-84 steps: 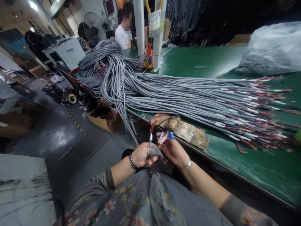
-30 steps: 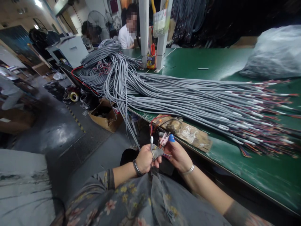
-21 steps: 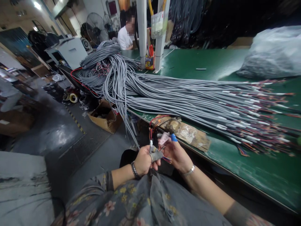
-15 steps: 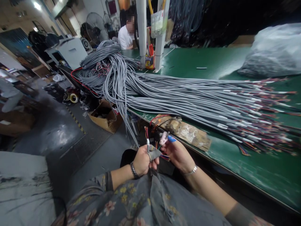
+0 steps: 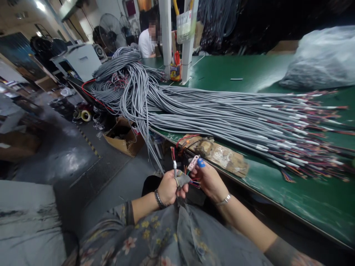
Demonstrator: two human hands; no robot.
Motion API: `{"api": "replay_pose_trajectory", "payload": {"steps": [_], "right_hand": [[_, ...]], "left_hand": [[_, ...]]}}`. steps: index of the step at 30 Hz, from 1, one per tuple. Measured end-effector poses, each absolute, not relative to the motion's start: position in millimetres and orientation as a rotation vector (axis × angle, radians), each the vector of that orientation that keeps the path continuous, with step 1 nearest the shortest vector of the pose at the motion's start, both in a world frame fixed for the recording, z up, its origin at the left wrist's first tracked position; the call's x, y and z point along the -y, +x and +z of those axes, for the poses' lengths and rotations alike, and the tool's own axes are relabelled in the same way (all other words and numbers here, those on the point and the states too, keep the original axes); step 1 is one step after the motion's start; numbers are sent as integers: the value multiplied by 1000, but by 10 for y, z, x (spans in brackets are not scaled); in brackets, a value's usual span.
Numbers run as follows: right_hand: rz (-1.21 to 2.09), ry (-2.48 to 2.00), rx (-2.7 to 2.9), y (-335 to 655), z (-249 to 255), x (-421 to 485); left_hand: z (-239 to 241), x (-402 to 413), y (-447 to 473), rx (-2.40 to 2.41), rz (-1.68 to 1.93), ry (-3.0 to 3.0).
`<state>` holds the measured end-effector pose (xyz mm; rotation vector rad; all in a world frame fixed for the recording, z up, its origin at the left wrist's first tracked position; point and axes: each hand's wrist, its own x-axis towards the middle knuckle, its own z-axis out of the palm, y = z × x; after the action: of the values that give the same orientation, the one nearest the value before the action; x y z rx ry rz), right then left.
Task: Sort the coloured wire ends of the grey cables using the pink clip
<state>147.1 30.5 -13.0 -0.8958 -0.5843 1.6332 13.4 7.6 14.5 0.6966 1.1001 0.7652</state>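
Observation:
My left hand is closed round a grey cable end, held upright over my lap, with thin coloured wires fanning from its tip. My right hand sits just to the right, fingers pinched on a small pale connector piece; a blue cap covers one fingertip. Loose coloured wires hang between the two hands. A large bundle of grey cables lies across the green table, its stripped coloured ends at the right.
A taped brown cardboard pad lies on the table's near edge. An open cardboard box stands on the floor. A clear plastic bag sits at the back right. White posts rise mid-table; another person sits beyond.
The coloured wires at the cable tip have come free and now fan upright. My right hand has shifted slightly right with the small connector piece.

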Motion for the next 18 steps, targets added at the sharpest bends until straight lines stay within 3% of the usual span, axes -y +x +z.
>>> {"api": "replay_pose_trajectory", "payload": {"steps": [7,14,18], "right_hand": [[1291,-1012,712,1444,-231,-316],[1761,-856,502,1430,-221,-342],[1774,-807,391,1430,-243,-358]], "left_hand": [[119,-63,107,-1081,778,703],[106,-83,123,-1075,760,702],[100,-93,128,-1088,762,702]]}}
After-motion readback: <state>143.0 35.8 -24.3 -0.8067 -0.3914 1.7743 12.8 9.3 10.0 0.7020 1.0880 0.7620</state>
